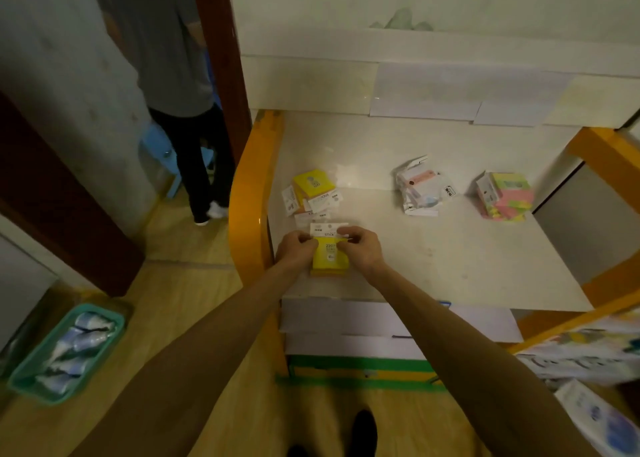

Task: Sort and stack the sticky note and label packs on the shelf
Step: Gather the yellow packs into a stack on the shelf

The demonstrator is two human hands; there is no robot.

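1. Both hands, left hand (297, 249) and right hand (360, 249), pinch one yellow sticky note pack (330, 259) at centre frame, low on the shelf (450, 249).
2. Just beyond, upper left, a loose yellow heap (311, 193) looks unsorted.
3. Farther right, two groups seem gathered: clear label packs (422, 188) and a pastel stack (505, 195); exact pack counts cannot be told.

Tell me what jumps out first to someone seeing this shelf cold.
Both hands, left hand and right hand, grip a yellow sticky note pack at the shelf's front left. Behind it lies a loose yellow pile; far right sits a pink-and-green stack, with clear-wrapped label packs between.
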